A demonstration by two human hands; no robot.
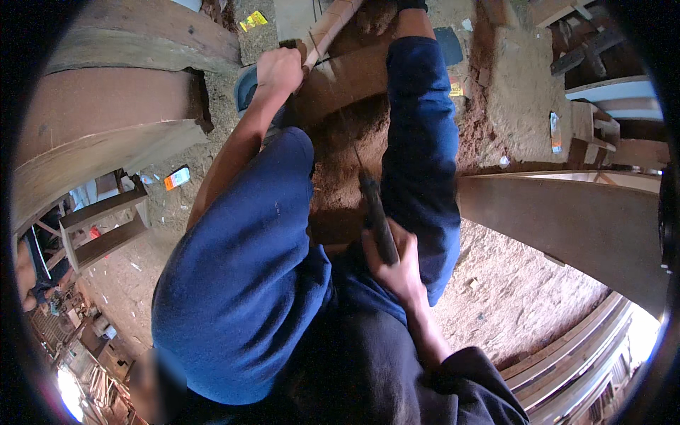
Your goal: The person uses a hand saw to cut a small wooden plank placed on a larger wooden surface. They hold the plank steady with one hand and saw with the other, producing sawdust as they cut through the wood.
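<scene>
At the top of the view, my left hand [278,69] is closed, gripping the end of a long pale wooden piece [329,32]. My right hand [397,255] sits low in the middle, between my legs. It is wrapped round the dark handle of a long tool [379,219]. A thin, blurred shaft or blade runs from that handle up toward the wooden piece; its exact kind is unclear. A wide brown wooden block [347,81] lies under the pale piece, between my blue-trousered legs.
Large curved boards stand at the left [127,106] and the right [567,219]. Reddish sawdust [347,156] covers the ground between my legs. A small wooden rack [106,223] is at the left, and long planks [567,354] lie lower right. Small wrappers [177,178] litter the ground.
</scene>
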